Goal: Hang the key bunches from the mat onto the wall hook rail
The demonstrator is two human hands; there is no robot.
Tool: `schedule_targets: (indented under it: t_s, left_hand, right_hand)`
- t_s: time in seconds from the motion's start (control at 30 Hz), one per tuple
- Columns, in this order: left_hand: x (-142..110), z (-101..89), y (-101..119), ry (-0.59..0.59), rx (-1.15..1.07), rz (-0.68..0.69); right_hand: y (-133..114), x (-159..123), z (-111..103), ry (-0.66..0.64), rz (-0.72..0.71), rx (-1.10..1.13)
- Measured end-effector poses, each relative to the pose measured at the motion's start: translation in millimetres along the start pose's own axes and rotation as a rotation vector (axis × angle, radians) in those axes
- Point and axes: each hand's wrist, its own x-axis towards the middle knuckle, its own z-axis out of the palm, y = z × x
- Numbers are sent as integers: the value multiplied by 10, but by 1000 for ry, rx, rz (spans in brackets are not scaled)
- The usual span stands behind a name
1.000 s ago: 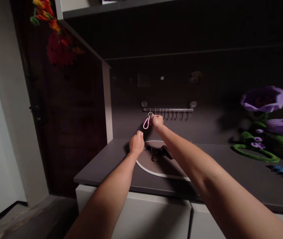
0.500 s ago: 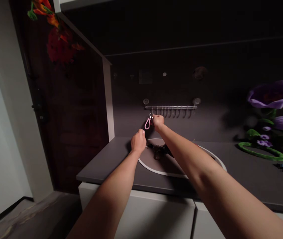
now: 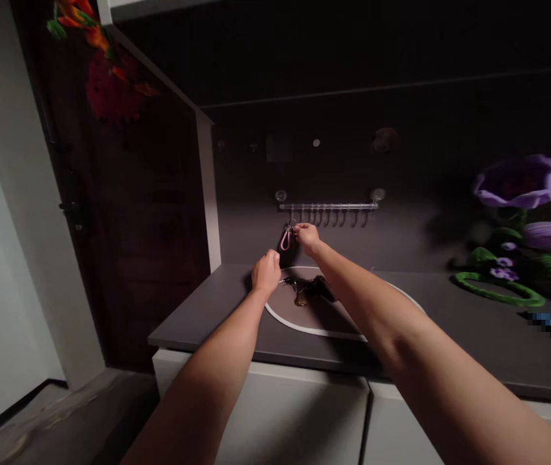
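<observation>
My right hand (image 3: 307, 237) is raised to the left end of a metal hook rail (image 3: 328, 206) on the dark wall, its fingers pinched on the ring of a pink loop keychain (image 3: 285, 239) that hangs just under the rail. My left hand (image 3: 266, 273) hovers lower, closed in a loose fist at the left rim of a round white-edged tray (image 3: 304, 326) on the countertop. A dark bunch of keys (image 3: 310, 290) lies in the tray, right beside my left hand. Whether the left fingers grip anything is hidden.
The grey countertop (image 3: 197, 323) sits on white cabinet doors (image 3: 275, 413). A white partition (image 3: 207, 194) and a dark door stand to the left. Purple artificial flowers (image 3: 522, 187) with a green loop occupy the right side; red and orange flowers (image 3: 110, 84) hang at upper left.
My right hand has stayed at the rail with the pink keychain, which now hangs slightly lower and darker. My left hand has barely shifted. The view has moved a little.
</observation>
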Motion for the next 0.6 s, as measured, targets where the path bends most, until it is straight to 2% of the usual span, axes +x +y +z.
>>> schedule_targets:
  t_s: [0.3, 0.47, 0.6]
  left_hand:
    - [8, 50, -67, -55, -61, 137]
    - [6, 74, -78, -150, -73, 213]
    - [-2, 108, -98, -232, -27, 260]
  right_hand:
    - [-204, -278, -172, 21, 71, -102]
    - [-290, -586, -309, -106, 24, -114]
    - [-214, -876, -435, -221, -111, -263]
